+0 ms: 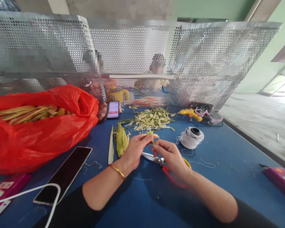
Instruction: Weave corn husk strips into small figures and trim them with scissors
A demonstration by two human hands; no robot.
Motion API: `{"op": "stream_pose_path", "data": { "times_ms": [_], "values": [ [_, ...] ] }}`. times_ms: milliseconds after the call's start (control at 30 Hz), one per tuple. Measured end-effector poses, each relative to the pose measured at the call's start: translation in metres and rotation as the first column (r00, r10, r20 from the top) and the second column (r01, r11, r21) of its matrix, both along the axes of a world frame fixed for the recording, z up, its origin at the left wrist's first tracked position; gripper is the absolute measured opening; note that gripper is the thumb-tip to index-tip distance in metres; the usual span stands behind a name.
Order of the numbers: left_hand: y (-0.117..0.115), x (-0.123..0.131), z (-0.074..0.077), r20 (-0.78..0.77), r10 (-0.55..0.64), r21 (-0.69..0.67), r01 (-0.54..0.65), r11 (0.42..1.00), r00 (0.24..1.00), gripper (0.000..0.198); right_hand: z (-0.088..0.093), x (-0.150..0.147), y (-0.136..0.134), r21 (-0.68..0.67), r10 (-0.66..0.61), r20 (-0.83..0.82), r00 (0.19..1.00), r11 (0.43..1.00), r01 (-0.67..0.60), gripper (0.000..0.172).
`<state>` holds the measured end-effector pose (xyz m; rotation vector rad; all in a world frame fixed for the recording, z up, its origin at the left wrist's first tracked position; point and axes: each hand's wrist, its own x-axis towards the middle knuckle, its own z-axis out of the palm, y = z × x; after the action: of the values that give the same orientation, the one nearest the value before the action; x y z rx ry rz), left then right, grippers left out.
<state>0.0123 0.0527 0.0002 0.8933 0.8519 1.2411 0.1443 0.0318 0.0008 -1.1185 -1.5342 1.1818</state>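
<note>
Two bare hands meet at the middle of the head camera's view, over a blue table [247,177]. Between their fingertips is a small, pale green-yellow piece of husk [155,135]. The left hand [134,150] has thumb and forefinger pinched on it; the right hand [168,153] appears clamped on its lower, greener end, though the overlap hides the exact grip. Such a thin, fibrous piece probably handles best with light fingertip pressure, one hand steadying while the other works close to the pinch, since a hard pull could split it along the grain. Metal scissors [160,161] with red and yellow handles lie below the right hand; keeping fingers off the blade seems wise.

Beyond the hands is a loose heap of dry, curled husk scraps [154,118]. Left of them lie a broad, ribbed husk leaf [121,139] and a flat, narrow strip [111,145]. To the right stands a rounded spool of fuzzy white thread [192,139]. At far left, a shiny, crinkled red plastic bag [61,136] holds long, stiff-looking husks [30,112].
</note>
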Motion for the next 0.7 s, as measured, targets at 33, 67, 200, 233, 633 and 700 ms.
{"op": "stream_pose_path", "data": {
  "times_ms": [33,67,200,233,633,700],
  "values": [
    [-0.0001,0.0007,-0.0005,-0.024,0.030,0.017,-0.030,0.999,0.999,0.029,0.0001,-0.0005,-0.0008,-0.002,0.006,0.002,1.000,1.000,-0.006,0.033],
    [-0.0002,0.0011,-0.0011,-0.035,0.052,0.026,-0.051,0.998,0.998,0.029,0.0003,-0.0009,-0.0016,0.000,0.010,0.004,1.000,1.000,-0.010,0.032],
    [0.0001,-0.0009,-0.0034,0.041,-0.054,-0.019,0.054,0.998,0.998,0.035,0.0023,-0.0012,-0.0033,0.016,-0.021,-0.002,1.000,1.000,0.021,0.031],
    [0.0005,-0.0021,-0.0039,0.077,-0.112,-0.028,0.114,0.993,0.991,0.038,0.0030,-0.0008,-0.0031,0.021,-0.026,-0.011,1.000,0.999,0.027,0.032],
    [0.0022,-0.0028,0.0010,-0.045,0.016,0.110,-0.011,0.994,0.999,0.024,-0.0029,0.0024,0.0005,0.157,-0.073,0.083,0.994,0.986,0.059,0.028],
    [0.0023,-0.0046,0.0036,-0.035,-0.014,0.115,0.018,0.993,0.999,0.023,-0.0027,0.0035,0.0001,0.233,-0.121,0.124,0.985,0.968,0.089,0.026]
  ]
}}
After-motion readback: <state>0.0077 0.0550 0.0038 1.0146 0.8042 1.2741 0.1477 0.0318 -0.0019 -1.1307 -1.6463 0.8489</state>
